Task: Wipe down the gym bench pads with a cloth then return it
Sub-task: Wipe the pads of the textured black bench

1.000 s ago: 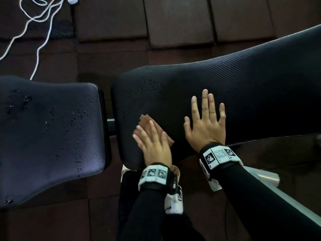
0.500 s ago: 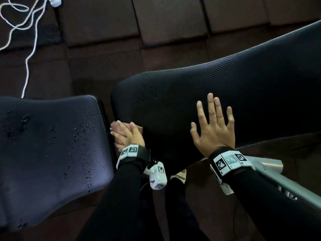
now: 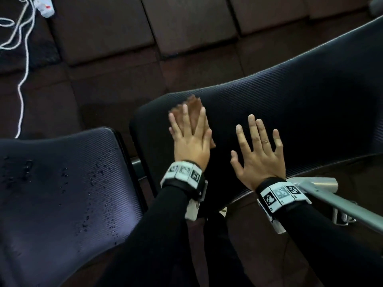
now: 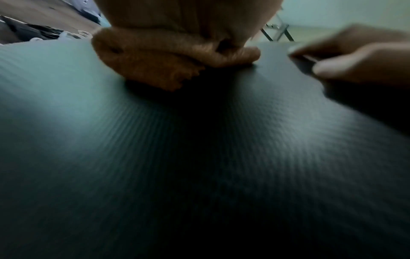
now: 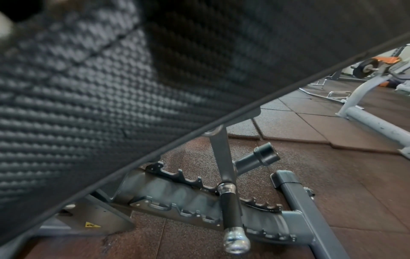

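Note:
A black textured back pad point(image 3: 290, 112) slopes up to the right. My left hand point(image 3: 189, 131) lies flat on its lower end with straight fingers, pressing a folded brown cloth point(image 3: 194, 104) against it. In the left wrist view the bunched cloth point(image 4: 168, 59) sits under my palm on the pad point(image 4: 199, 157). My right hand point(image 3: 259, 150) rests flat with spread fingers on the pad, just right of the left. The seat pad point(image 3: 62, 193) at the left carries water droplets. The right wrist view shows the pad's side point(image 5: 111, 87) close up.
The grey metal bench frame point(image 3: 331, 199) runs under the pad at the right, its notched adjuster rail point(image 5: 199, 201) and support bar point(image 5: 224, 175) visible below. A white cable point(image 3: 20, 79) and power strip point(image 3: 44, 6) lie on the brown rubber floor tiles point(image 3: 186, 27) at the top left.
My left hand has swept the cloth from the pad's near left edge up and away across its lower end. The right hand stays flat on the pad. The head view has shifted.

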A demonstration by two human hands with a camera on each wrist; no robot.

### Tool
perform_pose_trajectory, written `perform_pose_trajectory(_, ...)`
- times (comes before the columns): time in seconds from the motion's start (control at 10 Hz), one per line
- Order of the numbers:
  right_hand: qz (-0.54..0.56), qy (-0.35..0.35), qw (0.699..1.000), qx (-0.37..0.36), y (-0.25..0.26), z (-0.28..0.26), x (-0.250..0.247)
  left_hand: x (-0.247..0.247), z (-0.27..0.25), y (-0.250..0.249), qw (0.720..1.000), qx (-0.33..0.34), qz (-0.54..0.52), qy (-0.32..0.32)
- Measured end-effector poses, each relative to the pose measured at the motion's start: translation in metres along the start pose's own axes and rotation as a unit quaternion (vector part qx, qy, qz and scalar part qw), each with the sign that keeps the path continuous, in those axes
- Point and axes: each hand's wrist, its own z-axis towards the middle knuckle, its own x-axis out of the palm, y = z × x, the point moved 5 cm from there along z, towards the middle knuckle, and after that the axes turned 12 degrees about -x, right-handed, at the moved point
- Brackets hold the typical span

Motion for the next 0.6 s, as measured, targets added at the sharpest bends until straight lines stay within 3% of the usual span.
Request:
perform_pose_trajectory(0.1, -0.001, 0.003, 1.0, 0.0, 0.0, 0.0, 0.0, 0.014, -0.035, 0.033, 1.0, -0.007, -0.001, 0.002)
perform_pose_trajectory(0.2, -0.002, 0.01, 1.0, 0.001, 0.0, 0.0, 0.0, 0.012, -0.046, 0.074, 0.994, -0.098, -0.021, -0.03)
perform_pose_trajectory(0.4, -0.002, 0.005, 1.0, -0.001, 0.0, 0.0, -0.001, -0.012, -0.002, 0.126, 0.96, -0.268, -0.024, -0.08)
perform_pose_trajectory(0.5, -0.004, 0.002, 1.0, -0.002, 0.0, 0.0, -0.001, -0.026, 0.034, 0.132, 0.943, -0.319, -0.062, -0.076)
perform_pose_trajectory(0.6, -0.006, 0.003, 1.0, -0.002, -0.001, 0.0, 0.0, -0.044, 0.056, 0.108, 0.94, -0.33, -0.056, -0.067)
